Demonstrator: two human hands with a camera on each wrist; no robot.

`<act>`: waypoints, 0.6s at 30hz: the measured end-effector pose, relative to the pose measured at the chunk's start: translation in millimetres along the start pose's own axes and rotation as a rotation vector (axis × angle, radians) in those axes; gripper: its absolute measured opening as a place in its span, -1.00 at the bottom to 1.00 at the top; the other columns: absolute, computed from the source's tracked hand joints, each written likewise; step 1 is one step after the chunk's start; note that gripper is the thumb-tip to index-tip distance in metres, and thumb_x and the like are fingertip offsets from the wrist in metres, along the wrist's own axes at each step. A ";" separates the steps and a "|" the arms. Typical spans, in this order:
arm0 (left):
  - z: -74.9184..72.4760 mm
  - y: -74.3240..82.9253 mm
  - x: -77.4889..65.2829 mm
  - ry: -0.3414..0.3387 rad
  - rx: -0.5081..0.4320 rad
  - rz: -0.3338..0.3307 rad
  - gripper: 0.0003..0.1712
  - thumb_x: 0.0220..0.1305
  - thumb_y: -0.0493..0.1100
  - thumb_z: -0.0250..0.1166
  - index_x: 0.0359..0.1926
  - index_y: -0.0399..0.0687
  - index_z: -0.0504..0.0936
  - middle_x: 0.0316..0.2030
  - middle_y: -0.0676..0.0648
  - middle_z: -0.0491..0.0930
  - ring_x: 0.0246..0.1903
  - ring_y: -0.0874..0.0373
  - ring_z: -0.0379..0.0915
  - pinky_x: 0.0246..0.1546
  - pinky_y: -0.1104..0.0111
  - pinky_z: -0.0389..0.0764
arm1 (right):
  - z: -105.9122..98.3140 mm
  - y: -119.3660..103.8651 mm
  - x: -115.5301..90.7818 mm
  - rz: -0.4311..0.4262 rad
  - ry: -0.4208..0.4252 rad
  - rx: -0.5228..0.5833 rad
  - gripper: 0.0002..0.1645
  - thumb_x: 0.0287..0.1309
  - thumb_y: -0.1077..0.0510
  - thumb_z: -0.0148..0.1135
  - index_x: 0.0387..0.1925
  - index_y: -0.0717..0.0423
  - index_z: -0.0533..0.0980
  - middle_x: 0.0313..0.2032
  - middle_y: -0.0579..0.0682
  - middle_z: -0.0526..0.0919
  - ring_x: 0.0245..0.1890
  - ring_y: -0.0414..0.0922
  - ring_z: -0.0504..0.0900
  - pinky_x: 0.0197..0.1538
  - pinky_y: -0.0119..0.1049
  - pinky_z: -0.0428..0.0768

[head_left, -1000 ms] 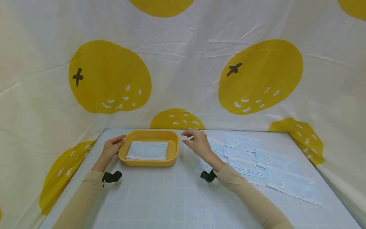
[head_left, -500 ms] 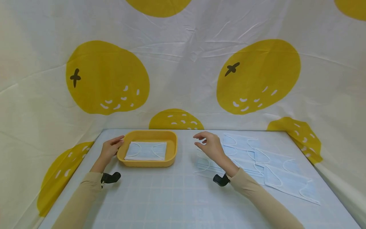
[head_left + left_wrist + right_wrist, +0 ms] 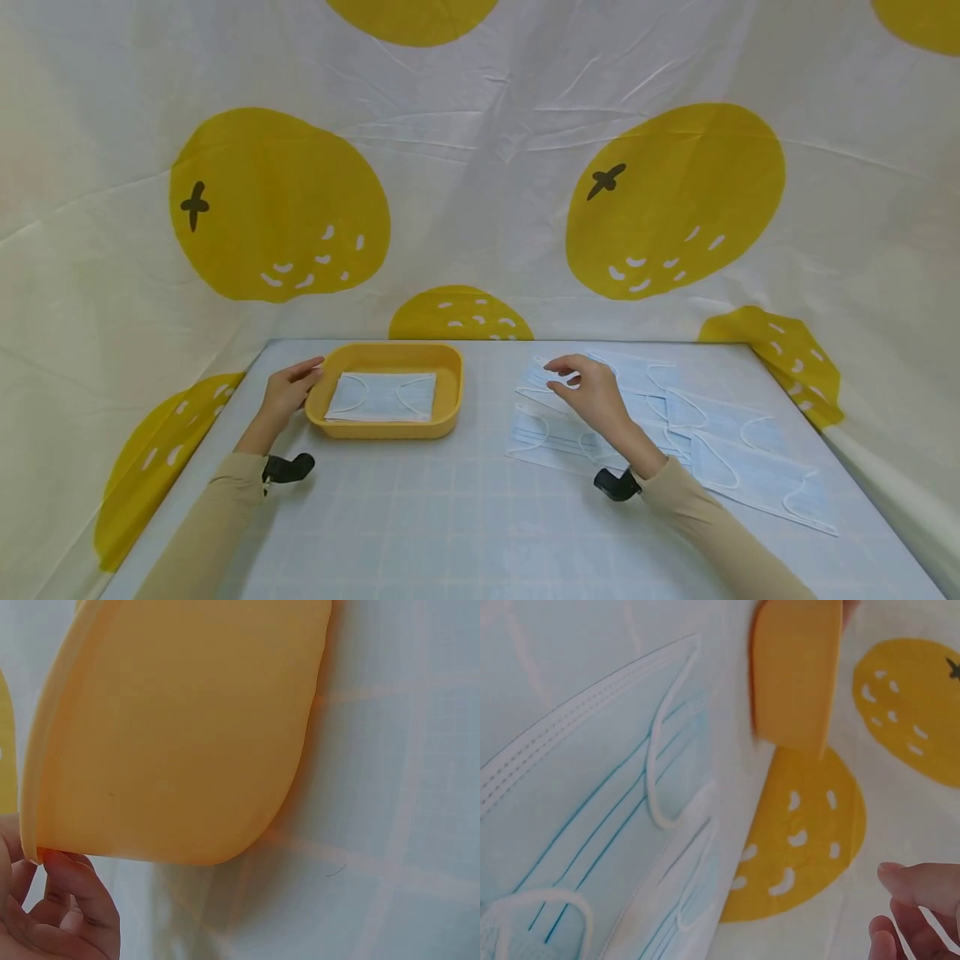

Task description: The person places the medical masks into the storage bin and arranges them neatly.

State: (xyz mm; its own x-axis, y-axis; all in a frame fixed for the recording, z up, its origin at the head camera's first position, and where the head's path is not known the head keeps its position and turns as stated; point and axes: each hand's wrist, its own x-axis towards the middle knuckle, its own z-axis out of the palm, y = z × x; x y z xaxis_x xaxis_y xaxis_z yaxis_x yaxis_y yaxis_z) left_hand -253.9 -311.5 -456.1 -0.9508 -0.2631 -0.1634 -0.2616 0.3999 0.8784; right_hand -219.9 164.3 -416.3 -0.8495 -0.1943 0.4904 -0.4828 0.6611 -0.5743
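Note:
A yellow plastic tray (image 3: pixel 390 430) stands on the table at left centre, a pale blue face mask (image 3: pixel 381 397) lying flat inside it. My left hand (image 3: pixel 287 393) pinches the tray's left end; in the left wrist view, thumb and fingers (image 3: pixel 86 896) meet at its rim. Over the spread of masks on the right hovers my right hand (image 3: pixel 592 396), fingers loosely curved and holding nothing. Below it lies a pleated mask (image 3: pixel 592 817) with white ear loops, seen large in the right wrist view.
Several overlapping face masks (image 3: pixel 761 479) cover the table's right side. The table (image 3: pixel 420 517) has a pale grid-patterned cover. A white curtain (image 3: pixel 480 192) with yellow fruit prints hangs along the back and sides. Each wrist carries a black camera mount (image 3: pixel 617 485).
My right hand has moved right, away from the tray and over the masks. The left hand keeps its grip on the tray, and the mask inside stays put.

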 end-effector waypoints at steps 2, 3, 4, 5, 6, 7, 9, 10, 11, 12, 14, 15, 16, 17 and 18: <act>-0.3 -0.2 0.4 -0.003 -0.002 0.001 -0.45 0.46 -0.01 0.03 0.39 -0.05 0.31 0.27 -0.27 0.34 -0.31 0.33 0.36 -0.40 0.57 0.54 | -4.4 5.1 -2.5 0.008 0.004 -0.012 -0.70 -0.04 0.30 0.45 -0.18 0.14 0.65 -0.19 0.05 0.73 -0.23 -0.01 0.65 -0.23 -0.13 0.68; -0.5 -0.3 0.4 -0.003 -0.002 0.001 -0.45 0.46 -0.01 0.03 0.39 -0.05 0.31 0.27 -0.27 0.34 -0.31 0.33 0.36 -0.40 0.56 0.54 | -6.7 7.7 -3.7 0.011 0.007 -0.015 -0.69 -0.04 0.31 0.45 -0.18 0.14 0.65 -0.19 0.06 0.73 -0.23 0.00 0.65 -0.22 -0.12 0.68; -0.5 -0.1 0.0 -0.003 -0.002 0.001 -0.45 0.46 -0.01 0.03 0.39 -0.05 0.31 0.27 -0.26 0.35 -0.32 0.34 0.36 -0.41 0.56 0.54 | -9.4 9.9 -4.9 0.016 0.008 -0.018 -0.69 -0.04 0.30 0.44 -0.17 0.14 0.65 -0.19 0.06 0.73 -0.22 0.00 0.65 -0.22 -0.12 0.67; -0.6 0.1 -0.5 -0.003 -0.002 0.003 -0.45 0.46 -0.01 0.03 0.39 -0.05 0.31 0.26 -0.26 0.35 -0.33 0.34 0.36 -0.41 0.56 0.53 | -11.9 12.3 -6.1 0.020 0.011 -0.018 -0.69 -0.04 0.30 0.45 -0.17 0.14 0.65 -0.18 0.06 0.73 -0.22 0.01 0.65 -0.22 -0.11 0.67; -0.7 0.0 -0.7 -0.001 -0.002 0.005 -0.45 0.46 -0.01 0.03 0.39 -0.05 0.31 0.26 -0.26 0.35 -0.34 0.35 0.36 -0.42 0.56 0.53 | -14.6 14.2 -7.3 0.023 0.015 -0.020 -0.69 -0.04 0.30 0.45 -0.17 0.15 0.65 -0.18 0.07 0.73 -0.22 0.01 0.66 -0.22 -0.11 0.67; -0.9 -0.1 -0.9 -0.002 -0.002 0.008 -0.45 0.46 -0.01 0.03 0.39 -0.05 0.31 0.25 -0.26 0.36 -0.35 0.35 0.35 -0.42 0.56 0.53 | -17.0 16.1 -8.5 0.026 0.017 -0.021 -0.70 -0.03 0.30 0.44 -0.17 0.15 0.64 -0.18 0.07 0.73 -0.22 0.02 0.66 -0.22 -0.10 0.68; -1.1 -0.3 -1.6 0.000 0.001 0.014 -0.45 0.46 -0.01 0.03 0.38 -0.05 0.31 0.24 -0.25 0.36 -0.37 0.36 0.35 -0.43 0.56 0.53 | -21.9 20.0 -11.1 0.031 0.020 -0.023 -0.69 -0.03 0.30 0.44 -0.17 0.16 0.64 -0.18 0.08 0.72 -0.22 0.02 0.66 -0.22 -0.09 0.67; -1.2 -0.4 -1.9 -0.001 0.002 0.018 -0.45 0.46 -0.01 0.03 0.38 -0.05 0.31 0.24 -0.25 0.36 -0.37 0.37 0.35 -0.43 0.56 0.53 | -24.4 21.5 -12.3 0.032 0.022 -0.023 -0.69 -0.03 0.30 0.44 -0.17 0.16 0.64 -0.18 0.08 0.73 -0.22 0.02 0.66 -0.22 -0.09 0.67; -1.2 -0.5 -1.8 -0.001 0.003 0.019 -0.45 0.46 -0.01 0.03 0.38 -0.06 0.31 0.24 -0.26 0.36 -0.37 0.37 0.35 -0.43 0.56 0.53 | -26.5 23.6 -13.5 0.032 0.026 -0.022 -0.69 -0.03 0.31 0.44 -0.17 0.16 0.64 -0.19 0.08 0.73 -0.23 0.01 0.66 -0.22 -0.08 0.67; -1.2 -0.7 -1.6 -0.003 0.004 0.018 -0.45 0.46 -0.01 0.03 0.39 -0.06 0.31 0.24 -0.26 0.36 -0.36 0.36 0.35 -0.42 0.56 0.53 | -28.8 25.4 -14.7 0.032 0.029 -0.026 -0.69 -0.04 0.31 0.44 -0.17 0.16 0.64 -0.19 0.08 0.73 -0.23 0.01 0.66 -0.22 -0.09 0.68; -1.0 -0.6 -1.6 -0.005 0.007 0.015 -0.45 0.46 -0.01 0.03 0.39 -0.06 0.31 0.24 -0.26 0.35 -0.34 0.36 0.35 -0.41 0.56 0.53 | -33.3 29.4 -16.8 0.035 0.036 -0.025 -0.68 -0.05 0.32 0.44 -0.17 0.16 0.64 -0.20 0.08 0.73 -0.24 0.01 0.66 -0.23 -0.09 0.67; -0.9 -0.7 -1.4 -0.006 0.007 0.014 -0.45 0.46 0.00 0.02 0.39 -0.06 0.30 0.25 -0.26 0.35 -0.33 0.35 0.35 -0.41 0.56 0.54 | -35.7 31.3 -17.8 0.037 0.038 -0.025 -0.69 -0.05 0.32 0.45 -0.17 0.16 0.64 -0.20 0.08 0.73 -0.24 0.01 0.66 -0.24 -0.09 0.68; -0.7 -0.6 -1.3 -0.006 0.006 0.011 -0.45 0.46 0.00 0.03 0.39 -0.05 0.30 0.25 -0.26 0.35 -0.33 0.35 0.35 -0.40 0.56 0.54 | -38.0 33.2 -18.8 0.043 0.041 -0.023 -0.69 -0.05 0.32 0.45 -0.18 0.17 0.65 -0.21 0.08 0.73 -0.25 0.01 0.66 -0.24 -0.08 0.67; -0.5 -0.5 -1.1 -0.007 0.006 0.009 -0.44 0.46 0.01 0.03 0.39 -0.05 0.30 0.25 -0.26 0.35 -0.32 0.34 0.35 -0.40 0.56 0.54 | -40.3 35.3 -19.8 0.048 0.041 -0.026 -0.69 -0.05 0.32 0.45 -0.18 0.17 0.65 -0.21 0.08 0.74 -0.25 0.02 0.66 -0.24 -0.08 0.67; -0.4 -0.5 -1.0 -0.008 0.006 0.008 -0.44 0.46 0.01 0.03 0.39 -0.05 0.31 0.25 -0.25 0.35 -0.32 0.35 0.35 -0.40 0.56 0.54 | -42.8 37.0 -21.0 0.053 0.040 -0.030 -0.69 -0.05 0.32 0.45 -0.18 0.18 0.64 -0.21 0.08 0.74 -0.25 0.02 0.65 -0.24 -0.08 0.67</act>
State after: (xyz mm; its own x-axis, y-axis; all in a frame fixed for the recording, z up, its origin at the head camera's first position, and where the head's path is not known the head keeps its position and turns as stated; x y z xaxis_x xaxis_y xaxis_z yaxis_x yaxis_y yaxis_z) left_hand -252.7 -311.8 -456.2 -0.9540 -0.2533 -0.1602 -0.2553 0.4068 0.8771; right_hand -210.8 223.8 -419.9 -0.8643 -0.1300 0.4858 -0.4303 0.6914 -0.5804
